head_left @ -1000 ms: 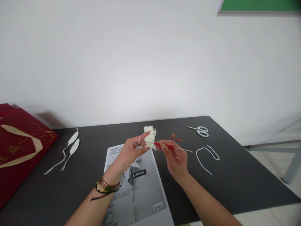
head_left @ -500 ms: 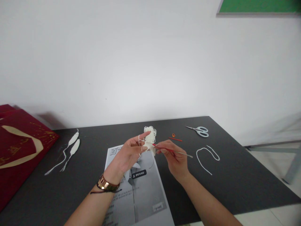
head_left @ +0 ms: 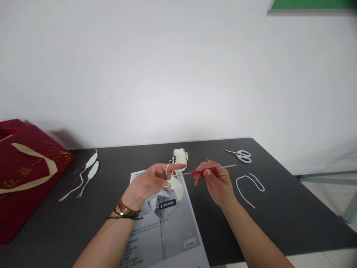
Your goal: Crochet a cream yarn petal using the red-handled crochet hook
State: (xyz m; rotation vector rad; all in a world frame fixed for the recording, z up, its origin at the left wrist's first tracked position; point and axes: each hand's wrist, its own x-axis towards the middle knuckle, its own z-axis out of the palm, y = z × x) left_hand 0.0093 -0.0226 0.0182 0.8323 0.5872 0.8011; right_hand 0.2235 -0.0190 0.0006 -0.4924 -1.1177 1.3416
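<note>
Two hands work above the middle of the dark matte bench [head_left: 279,223], over a printed sheet [head_left: 167,230] that overhangs the near edge. The left hand [head_left: 147,183] pinches a small cream crocheted piece [head_left: 177,187], yarn looped over its forefinger. The right hand [head_left: 216,180] pinches a thin red-handled crochet hook [head_left: 208,170], its tip at the yarn. Open bench lies on the right near side. Farther right lie a loose white cord [head_left: 248,184] and pale scissors [head_left: 241,155]; a yarn tangle [head_left: 179,155] sits behind. Near the left edge, two flat white leaf shapes [head_left: 90,167] lie beside a red bag [head_left: 22,175].
</note>
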